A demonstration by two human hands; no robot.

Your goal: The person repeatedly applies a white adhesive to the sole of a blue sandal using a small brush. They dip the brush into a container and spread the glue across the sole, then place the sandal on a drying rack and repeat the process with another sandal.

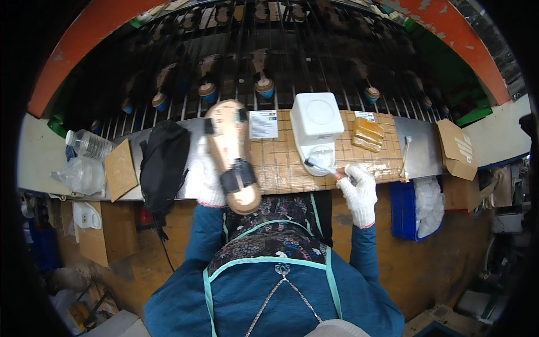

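In my white-gloved left hand (210,182) a sandal (229,149) stands up lengthwise, its pale insole and black straps facing me. Most of those fingers are hidden behind it, and the sandal is slightly blurred. My right hand (359,191), also in a white glove with bare fingertips, pinches a small brush (323,165). The brush's dark head is at the round dish on the foot of a white plastic dispenser (318,121). Under the dispenser lies a tape-covered cardboard sheet (275,174) on the metal bench.
Yellowish wrapped blocks (368,135) and a thin white stick (405,157) lie right of the dispenser. A black cloth bundle (164,163), a clear bottle (90,144) and a cardboard piece (120,170) are at left. Beyond, several sandals (264,78) rest on a rack of bars. A blue bin (404,210) stands below right.
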